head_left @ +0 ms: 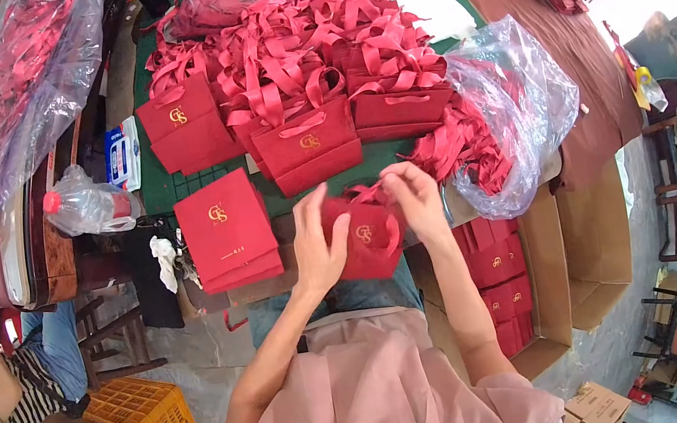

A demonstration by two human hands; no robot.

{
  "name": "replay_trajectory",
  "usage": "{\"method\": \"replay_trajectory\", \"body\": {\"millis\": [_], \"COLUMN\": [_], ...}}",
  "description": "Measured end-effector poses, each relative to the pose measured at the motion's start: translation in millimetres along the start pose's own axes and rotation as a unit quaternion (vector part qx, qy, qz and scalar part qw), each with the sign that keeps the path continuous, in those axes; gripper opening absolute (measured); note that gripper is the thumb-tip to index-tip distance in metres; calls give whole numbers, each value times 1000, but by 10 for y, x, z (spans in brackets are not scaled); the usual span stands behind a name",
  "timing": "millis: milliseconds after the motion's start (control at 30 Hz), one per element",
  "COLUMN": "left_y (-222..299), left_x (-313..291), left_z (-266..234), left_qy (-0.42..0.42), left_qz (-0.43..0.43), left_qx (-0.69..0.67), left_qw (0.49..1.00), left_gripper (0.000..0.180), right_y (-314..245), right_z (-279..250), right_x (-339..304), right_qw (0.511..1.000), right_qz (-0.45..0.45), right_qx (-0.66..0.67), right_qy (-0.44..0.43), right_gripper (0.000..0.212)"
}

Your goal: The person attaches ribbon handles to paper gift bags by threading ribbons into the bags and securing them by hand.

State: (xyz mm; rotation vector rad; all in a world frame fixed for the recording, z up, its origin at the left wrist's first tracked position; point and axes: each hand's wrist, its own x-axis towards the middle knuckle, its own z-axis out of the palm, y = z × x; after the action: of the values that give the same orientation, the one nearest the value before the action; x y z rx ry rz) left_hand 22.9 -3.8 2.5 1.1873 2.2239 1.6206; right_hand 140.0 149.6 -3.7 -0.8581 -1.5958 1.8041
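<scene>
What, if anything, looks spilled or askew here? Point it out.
The loose ribbons look spilled: they tumble in a tangle from the clear bag, right of the right hand, unlike the neat stack at left. I see no damage.

Your green tabletop carries red rectangular ribbon-handled bags, a stack of flat red rectangular pieces, and a clear plastic bag of red ribbons.
</scene>
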Motion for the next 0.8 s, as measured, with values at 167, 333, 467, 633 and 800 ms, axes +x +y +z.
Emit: {"method": "replay_trajectory", "body": {"millis": [167,333,467,633,800], "left_y": [-56,152,201,264,71], "left_x": [-145,-281,-396,-275,-5], "left_z": [-175,-324,-484,-805,-1379], "left_qy": [-213,-245,-283,-271,-86], "left_qz": [-125,-127,-123,-142,-162], "left_qx": [-202,-134,-120,-162,-112], "left_qw": [948,952,944,938,977], "left_gripper": [70,71,64,60,77], "right_y": [8,-35,-176,-349,-195], "right_z": [-116,-19,-105,-41,-5], "right_x": [32,91,232,165,-2], "right_qw": [997,997,991,995,994], "right_qz": [27,-21,-79,-45,-60], "right_qx": [52,-36,-15,-68,-44], "right_qy": [51,62,110,64,83], "right_gripper": [11,12,10,19,21]}}
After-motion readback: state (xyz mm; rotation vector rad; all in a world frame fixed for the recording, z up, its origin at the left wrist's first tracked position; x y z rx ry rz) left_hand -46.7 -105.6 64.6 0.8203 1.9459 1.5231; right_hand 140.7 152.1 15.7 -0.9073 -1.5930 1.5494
